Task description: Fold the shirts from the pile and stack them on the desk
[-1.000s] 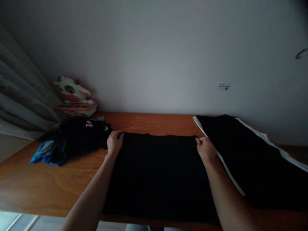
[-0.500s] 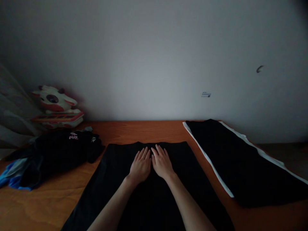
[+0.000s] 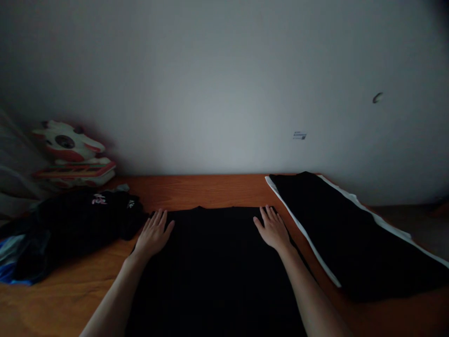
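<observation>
Plain grey wall (image 3: 210, 84): small printed sticker (image 3: 299, 135), dark curved mark (image 3: 376, 98).
Orange-brown wood-grained tabletop (image 3: 196, 191): against wall.
Pale draped curtain (image 3: 16, 183): far left.
Light: dim, brightest mid-wall.

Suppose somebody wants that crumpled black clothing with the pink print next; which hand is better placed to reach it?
Probably the left hand: it lies flat on the spread black cloth, beside the crumpled black clothing. The right hand lies farther off, near that cloth's far right corner.
</observation>
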### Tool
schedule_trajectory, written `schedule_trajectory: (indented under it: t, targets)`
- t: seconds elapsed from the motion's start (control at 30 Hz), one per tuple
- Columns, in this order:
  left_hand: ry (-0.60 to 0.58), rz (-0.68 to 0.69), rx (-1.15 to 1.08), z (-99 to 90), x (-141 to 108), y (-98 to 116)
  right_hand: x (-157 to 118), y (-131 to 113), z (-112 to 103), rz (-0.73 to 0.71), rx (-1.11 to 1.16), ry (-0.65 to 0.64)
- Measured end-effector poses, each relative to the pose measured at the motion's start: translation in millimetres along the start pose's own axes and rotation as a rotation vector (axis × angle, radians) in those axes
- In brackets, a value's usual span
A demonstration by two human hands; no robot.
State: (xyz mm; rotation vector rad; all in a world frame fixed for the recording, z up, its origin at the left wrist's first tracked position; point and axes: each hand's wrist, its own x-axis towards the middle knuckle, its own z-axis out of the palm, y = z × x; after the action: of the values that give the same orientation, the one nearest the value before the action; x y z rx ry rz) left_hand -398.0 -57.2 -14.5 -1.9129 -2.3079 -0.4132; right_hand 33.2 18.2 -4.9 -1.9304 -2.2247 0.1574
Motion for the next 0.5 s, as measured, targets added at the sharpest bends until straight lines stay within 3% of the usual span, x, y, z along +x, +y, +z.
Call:
schedule_trajectory:
  t: [0.13, 0.23, 0.37, 0.5]
  targets:
    - [0.095, -0.061, 0.000, -15.5, -0.8, 10.0, -1.2, -1.4, -1.2, -0.008, 0.060, 0.140]
    - [0.079, -0.143, 0.092, -32.1, -6.4, 16.2, -6.2, -5.9, -9.0, 0.053, 0.062, 0.244]
    - [0.012, -0.138, 0.099, -39.3, -9.4, 10.6, -13.8, -10.9, -20.1, 0.097, 0.040, 0.239]
    - [-0.072, -0.181, -0.055, -35.8, -4.9, 1.9, -20.8, -14.1, -26.1, 0.083, 0.062, 0.226]
